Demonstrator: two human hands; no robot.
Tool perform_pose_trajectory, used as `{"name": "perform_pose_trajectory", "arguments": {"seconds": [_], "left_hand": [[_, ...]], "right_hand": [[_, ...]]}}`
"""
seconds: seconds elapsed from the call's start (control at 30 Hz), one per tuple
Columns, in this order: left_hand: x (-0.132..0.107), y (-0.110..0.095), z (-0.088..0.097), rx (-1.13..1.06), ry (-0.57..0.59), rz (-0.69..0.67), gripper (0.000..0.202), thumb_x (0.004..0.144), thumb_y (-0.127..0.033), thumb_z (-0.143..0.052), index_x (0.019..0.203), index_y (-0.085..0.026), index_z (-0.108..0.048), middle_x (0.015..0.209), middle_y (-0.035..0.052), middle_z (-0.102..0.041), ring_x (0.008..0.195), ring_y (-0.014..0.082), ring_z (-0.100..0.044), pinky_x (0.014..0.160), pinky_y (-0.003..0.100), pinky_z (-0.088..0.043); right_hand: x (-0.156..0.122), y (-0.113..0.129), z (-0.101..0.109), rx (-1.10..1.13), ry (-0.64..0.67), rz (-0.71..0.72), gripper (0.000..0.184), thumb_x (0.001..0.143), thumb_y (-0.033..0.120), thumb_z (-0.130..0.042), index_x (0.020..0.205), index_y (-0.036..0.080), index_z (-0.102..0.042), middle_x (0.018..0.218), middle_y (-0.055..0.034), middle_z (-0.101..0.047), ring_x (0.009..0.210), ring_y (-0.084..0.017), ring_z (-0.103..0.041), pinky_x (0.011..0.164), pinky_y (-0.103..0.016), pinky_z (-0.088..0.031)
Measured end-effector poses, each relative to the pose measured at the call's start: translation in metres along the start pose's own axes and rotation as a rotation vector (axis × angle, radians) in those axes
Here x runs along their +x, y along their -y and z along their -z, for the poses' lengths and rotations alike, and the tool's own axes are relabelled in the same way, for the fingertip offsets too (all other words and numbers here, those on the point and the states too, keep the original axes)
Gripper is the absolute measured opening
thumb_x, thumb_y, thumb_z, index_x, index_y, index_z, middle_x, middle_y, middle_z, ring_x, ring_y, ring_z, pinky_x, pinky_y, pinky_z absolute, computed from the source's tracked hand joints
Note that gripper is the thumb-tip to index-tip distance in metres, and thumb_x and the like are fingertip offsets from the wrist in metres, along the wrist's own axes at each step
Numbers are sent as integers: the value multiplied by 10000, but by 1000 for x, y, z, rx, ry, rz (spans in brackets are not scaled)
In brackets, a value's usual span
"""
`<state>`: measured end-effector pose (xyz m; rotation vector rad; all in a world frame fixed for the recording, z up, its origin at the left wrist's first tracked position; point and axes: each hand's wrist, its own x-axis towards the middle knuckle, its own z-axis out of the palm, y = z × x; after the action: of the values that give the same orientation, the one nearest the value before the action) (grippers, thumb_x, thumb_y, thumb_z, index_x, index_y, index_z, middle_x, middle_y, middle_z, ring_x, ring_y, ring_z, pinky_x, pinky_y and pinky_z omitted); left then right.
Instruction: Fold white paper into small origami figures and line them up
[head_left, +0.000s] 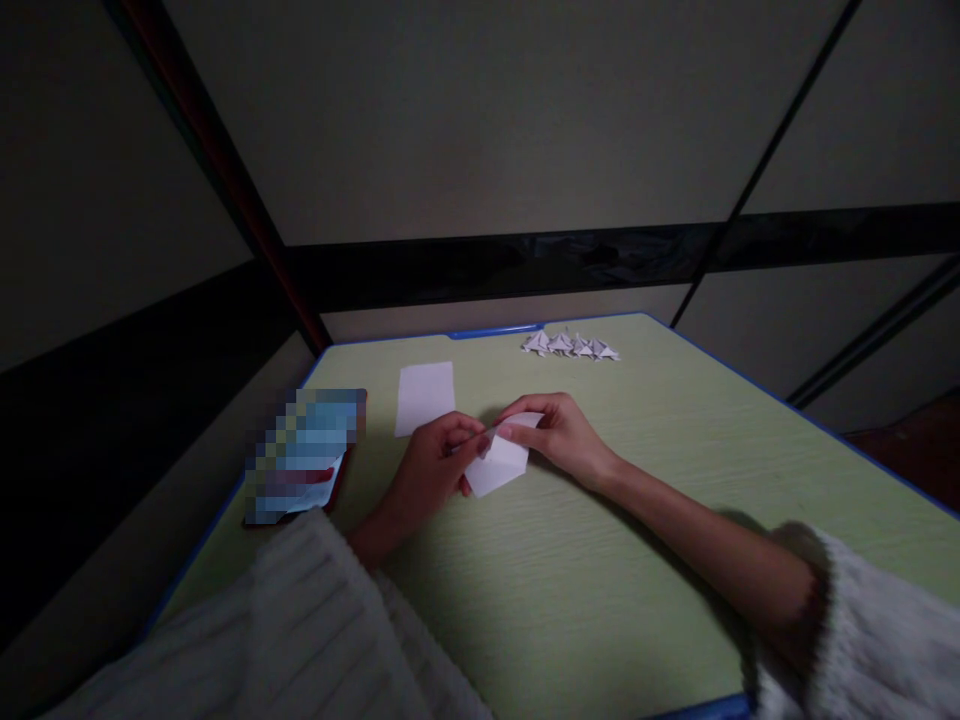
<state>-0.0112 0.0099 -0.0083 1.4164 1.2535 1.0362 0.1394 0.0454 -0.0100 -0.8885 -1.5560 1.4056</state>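
A partly folded sheet of white paper (501, 464) is held above the middle of the table. My left hand (435, 455) pinches its left side, thumb on top. My right hand (559, 435) grips the upper right part between thumb and fingers. Both thumbs meet near the upper edge of the sheet, and the fingers behind it are partly hidden. Just beyond my left hand lies a flat white paper sheet (425, 397). Farther back stand several folded paper pieces (571, 345) in a row.
The light green table (637, 600) has a blue edge. At its left lies a tablet-like object (307, 455) with a blurred-out surface and a dark red border. A blue strip (495, 331) runs along the back edge. Behind rises a panelled wall (487, 120) with a dark band.
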Motion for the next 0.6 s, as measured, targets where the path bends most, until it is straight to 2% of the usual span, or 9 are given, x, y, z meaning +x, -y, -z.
{"name": "perform_pose_trajectory", "arguments": {"seconds": [0.17, 0.33, 0.6], "left_hand": [[1, -3, 0, -48, 34, 2, 145, 627, -185, -550, 753, -129, -503, 446, -79, -503, 307, 41, -444, 289, 134, -319], [-1, -3, -2, -42, 18, -5, 137, 619, -167, -542, 736, -134, -479, 448, -72, -515, 327, 60, -485, 291, 138, -328], [-1, -3, -3, -106, 37, -4, 189, 567, -104, -544, 746, -128, -489, 488, -55, -549, 360, 70, -506, 320, 153, -360]], "right_hand": [[2, 0, 3, 71, 25, -44, 201, 551, 195, -659, 708, 84, -597, 583, -3, -571, 494, -64, -470, 488, -206, -347], [1, 0, 0, 128, 57, -78, 281, 507, 219, -690, 732, 95, -575, 616, -1, -582, 516, -70, -496, 517, -217, -384], [-2, 1, -3, 66, 19, -93, 282, 512, 262, -685, 706, 105, -554, 601, -1, -567, 504, -80, -495, 491, -223, -388]]}}
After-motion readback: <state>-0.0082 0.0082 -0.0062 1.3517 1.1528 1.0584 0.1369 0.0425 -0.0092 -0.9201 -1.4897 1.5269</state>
